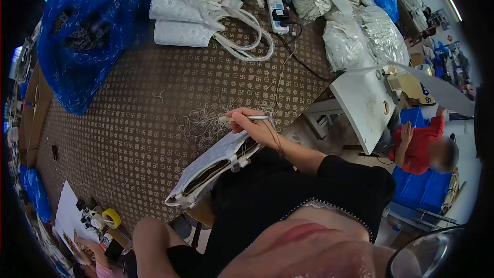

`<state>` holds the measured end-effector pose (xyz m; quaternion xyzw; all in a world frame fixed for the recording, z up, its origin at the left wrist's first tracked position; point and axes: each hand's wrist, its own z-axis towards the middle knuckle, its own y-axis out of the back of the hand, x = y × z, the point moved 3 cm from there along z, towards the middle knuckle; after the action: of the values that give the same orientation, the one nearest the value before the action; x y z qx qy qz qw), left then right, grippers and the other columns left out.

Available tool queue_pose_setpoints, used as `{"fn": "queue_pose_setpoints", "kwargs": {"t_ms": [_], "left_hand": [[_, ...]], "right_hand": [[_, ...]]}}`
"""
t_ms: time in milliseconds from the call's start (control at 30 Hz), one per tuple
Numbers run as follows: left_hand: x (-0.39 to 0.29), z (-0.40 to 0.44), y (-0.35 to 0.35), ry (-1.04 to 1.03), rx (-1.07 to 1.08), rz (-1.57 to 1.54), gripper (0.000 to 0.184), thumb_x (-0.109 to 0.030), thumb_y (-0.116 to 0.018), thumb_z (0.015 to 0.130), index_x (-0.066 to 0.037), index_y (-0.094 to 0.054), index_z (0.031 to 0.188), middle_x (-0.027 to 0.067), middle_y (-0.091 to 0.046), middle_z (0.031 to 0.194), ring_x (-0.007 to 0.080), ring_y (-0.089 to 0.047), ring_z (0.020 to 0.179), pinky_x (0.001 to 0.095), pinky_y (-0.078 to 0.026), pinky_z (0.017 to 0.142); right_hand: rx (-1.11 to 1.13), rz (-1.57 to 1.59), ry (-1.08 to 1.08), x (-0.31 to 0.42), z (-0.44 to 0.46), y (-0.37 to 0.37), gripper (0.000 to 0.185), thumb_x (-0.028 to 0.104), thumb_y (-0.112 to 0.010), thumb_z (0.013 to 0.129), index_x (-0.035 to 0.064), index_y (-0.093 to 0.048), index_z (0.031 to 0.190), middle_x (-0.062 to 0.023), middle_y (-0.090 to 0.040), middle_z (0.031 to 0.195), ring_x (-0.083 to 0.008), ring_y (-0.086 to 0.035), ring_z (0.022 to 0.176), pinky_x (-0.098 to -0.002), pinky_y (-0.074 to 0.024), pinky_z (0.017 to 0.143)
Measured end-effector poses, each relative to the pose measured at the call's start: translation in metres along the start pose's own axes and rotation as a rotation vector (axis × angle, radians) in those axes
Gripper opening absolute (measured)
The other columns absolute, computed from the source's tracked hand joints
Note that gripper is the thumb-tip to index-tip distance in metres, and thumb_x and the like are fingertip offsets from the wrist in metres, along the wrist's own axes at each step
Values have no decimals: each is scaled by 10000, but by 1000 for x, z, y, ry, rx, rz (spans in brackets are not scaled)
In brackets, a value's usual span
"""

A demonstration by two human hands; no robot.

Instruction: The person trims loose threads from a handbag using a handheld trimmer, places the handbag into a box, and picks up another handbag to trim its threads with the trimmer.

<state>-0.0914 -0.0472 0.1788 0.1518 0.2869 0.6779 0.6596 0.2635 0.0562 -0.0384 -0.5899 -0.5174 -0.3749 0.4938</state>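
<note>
My right hand (pixel 253 127) is closed around a slim pen-shaped tool (pixel 259 117), silver at one end and pale at the other. Below that hand, a white patterned handbag (pixel 206 167) leans at the table edge against my body, its dark opening and a metal clasp showing. The right hand is at the bag's upper end; whether they touch I cannot tell. My left arm shows only around the elbow at the bottom, and the left hand is out of sight. Loose pale threads (pixel 198 123) lie tangled on the table beside the bag.
Patterned white bag pieces with straps (pixel 182 31) lie at the far side, near a power strip (pixel 277 13). A blue plastic bag (pixel 85 82) sits left, clear plastic bags (pixel 347 44) right. Yellow tape (pixel 111 218) is lower left. A person in red (pixel 414 144) is at right.
</note>
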Motion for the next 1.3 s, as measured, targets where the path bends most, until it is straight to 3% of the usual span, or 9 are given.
{"fn": "queue_pose_setpoints", "kwargs": {"t_ms": [500, 567, 733, 833, 1100, 1167, 1200, 1233, 1300], "left_hand": [[-3, 23, -20, -287, -385, -127, 291, -331, -552, 823, -43, -590, 816, 90, -584, 738, 218, -557, 643, 367, -477, 670], [-11, 19, -15, -312, -427, -136, 294, -334, -552, 819, -42, -589, 812, 92, -584, 736, 218, -556, 639, 369, -476, 667], [12, 37, -24, -428, -518, -190, 301, -339, -553, 811, -41, -587, 801, 97, -583, 730, 219, -554, 631, 375, -472, 662], [28, 47, -26, -460, -583, -230, 305, -343, -553, 806, -40, -586, 794, 100, -582, 726, 220, -552, 626, 379, -470, 658], [40, 54, -61, -143, -790, -276, 316, -352, -553, 793, -38, -583, 777, 108, -580, 717, 221, -549, 613, 388, -464, 649], [92, 27, -121, 869, -388, -169, 286, -205, -480, 868, 4, -598, 1024, 143, -622, 967, 234, -588, 936, 339, -470, 836], [123, 23, -139, 967, -1, -453, 319, -209, -494, 862, 9, -603, 1068, 160, -619, 1051, 246, -585, 975, 347, -452, 878], [139, -1, -166, 1037, 339, -466, 378, -278, -542, 852, -4, -608, 1104, 145, -624, 1051, 240, -584, 991, 340, -441, 884], [141, -36, -212, 1159, 605, -639, 420, -285, -583, 841, 4, -587, 1146, 140, -596, 1114, 255, -552, 1055, 338, -399, 943]], "right_hand": [[2, 1, -40, 1, 2, 0, 309, 250, -477, 954, -2, -605, 1078, -41, -618, 797, -86, -578, 707, -234, -490, 650], [-4, -7, -29, -4, 3, 1, 309, 243, -474, 956, -6, -590, 1096, -95, -630, 882, -140, -605, 764, -261, -512, 711], [9, 2, -73, -1, 2, -2, 313, 249, -480, 953, -5, -587, 1102, -98, -630, 887, -138, -603, 777, -264, -510, 717], [-17, -18, 17, -2, 4, 1, 302, 243, -482, 951, -11, -606, 1058, -47, -613, 791, -94, -572, 690, -234, -477, 631], [-64, -28, 86, 0, -5, 5, 371, 283, -421, 972, -31, -578, 1092, -88, -633, 831, -149, -605, 734, -282, -497, 704], [-73, -6, 47, -3, -14, 6, 381, 276, -403, 976, -50, -562, 1095, -111, -624, 829, -171, -602, 727, -294, -495, 704], [-98, 29, 57, -4, -15, 8, 382, 271, -400, 975, -56, -555, 1096, -124, -618, 821, -182, -601, 721, -299, -495, 699], [-123, 62, 63, -4, -17, 9, 383, 266, -396, 974, -63, -549, 1097, -136, -613, 812, -193, -600, 715, -304, -496, 693], [-133, 63, 48, -5, -19, 13, 374, 257, -402, 965, -68, -540, 1089, -152, -607, 799, -207, -599, 704, -314, -498, 682]]}}
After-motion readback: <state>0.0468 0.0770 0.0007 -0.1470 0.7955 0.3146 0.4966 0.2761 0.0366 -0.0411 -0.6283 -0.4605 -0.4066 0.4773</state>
